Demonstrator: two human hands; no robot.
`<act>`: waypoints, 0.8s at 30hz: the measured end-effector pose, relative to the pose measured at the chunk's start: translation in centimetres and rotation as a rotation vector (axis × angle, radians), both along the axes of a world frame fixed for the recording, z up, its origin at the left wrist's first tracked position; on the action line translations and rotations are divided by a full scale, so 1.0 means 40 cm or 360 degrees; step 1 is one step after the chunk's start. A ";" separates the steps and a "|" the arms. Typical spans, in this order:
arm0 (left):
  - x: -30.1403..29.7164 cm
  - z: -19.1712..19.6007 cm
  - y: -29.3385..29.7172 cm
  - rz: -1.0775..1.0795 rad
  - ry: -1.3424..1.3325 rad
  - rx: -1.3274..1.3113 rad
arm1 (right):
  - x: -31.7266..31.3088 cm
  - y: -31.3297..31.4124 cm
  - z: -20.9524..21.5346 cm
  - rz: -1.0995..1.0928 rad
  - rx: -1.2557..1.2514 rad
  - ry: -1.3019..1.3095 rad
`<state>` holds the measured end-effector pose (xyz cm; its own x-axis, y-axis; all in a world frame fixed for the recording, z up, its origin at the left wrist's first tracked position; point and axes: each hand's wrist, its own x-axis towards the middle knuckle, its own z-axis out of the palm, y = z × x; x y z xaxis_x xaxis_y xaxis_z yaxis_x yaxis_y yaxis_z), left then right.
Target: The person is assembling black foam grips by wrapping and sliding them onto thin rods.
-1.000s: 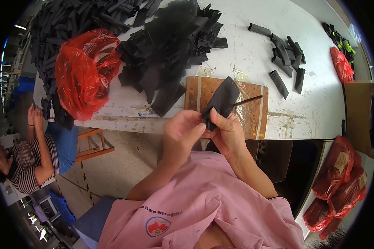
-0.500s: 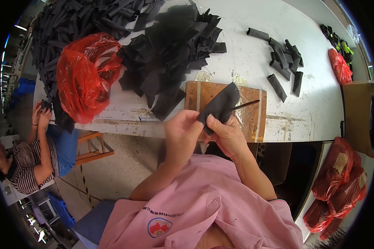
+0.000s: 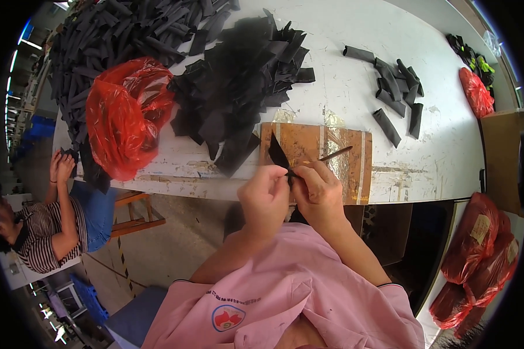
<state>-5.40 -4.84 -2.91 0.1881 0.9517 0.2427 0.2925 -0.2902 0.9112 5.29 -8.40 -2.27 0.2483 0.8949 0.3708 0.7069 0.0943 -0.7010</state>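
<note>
A black fabric piece [image 3: 278,153] is pinched between my two hands over the table's near edge, its narrow end pointing up and away. My left hand [image 3: 265,195] is closed on its near left side, thumb and fingers pressed together. My right hand [image 3: 318,189] grips the piece close beside the left, fingers curled. A thin dark stick [image 3: 337,153] juts out to the right from the right hand; its other end is hidden in the fingers. Below the hands lies a taped brown cardboard sheet [image 3: 360,168] on the white table [image 3: 332,87].
A heap of flat black pieces [image 3: 233,81] and a red plastic bag [image 3: 122,122] lie left, with rolled black pieces [image 3: 128,23] behind. Several black tubes [image 3: 387,125] lie right. Red bags [image 3: 471,238] stand far right. A seated person [image 3: 52,227] works at the left.
The fabric piece has turned from broad and flat to narrow, seen nearly edge-on. Both hands have drawn closer together and slightly nearer to me. The stick has shifted with the right hand.
</note>
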 end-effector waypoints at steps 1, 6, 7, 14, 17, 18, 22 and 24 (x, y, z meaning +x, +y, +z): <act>0.002 0.001 0.009 -0.0002 -0.0001 -0.0004 | -0.001 0.002 -0.005 -0.0002 -0.0004 -0.0001; -0.002 0.011 0.023 -0.0072 -0.0757 -0.0703 | 0.000 0.001 -0.007 -0.0061 -0.0090 0.0353; 0.002 0.011 0.011 -0.0042 -0.0627 -0.0371 | -0.002 0.003 -0.005 -0.0036 -0.0083 0.0355; -0.048 0.022 0.049 -0.0548 -0.1124 -0.1446 | -0.007 -0.009 0.000 -0.0176 -0.0025 0.0315; -0.074 0.032 0.056 -0.0795 -0.1188 -0.1406 | -0.010 -0.021 0.019 -0.0024 -0.0066 0.0485; -0.069 0.041 0.052 -0.0907 -0.1159 -0.1282 | -0.010 -0.026 0.010 0.0013 -0.0124 0.0705; -0.056 -0.005 0.052 -0.0368 -0.0551 -0.1062 | 0.016 -0.012 0.025 0.0149 -0.0800 0.1914; -0.017 0.006 0.038 -0.0183 -0.0542 -0.0741 | 0.026 -0.006 -0.001 0.0363 -0.0818 0.2523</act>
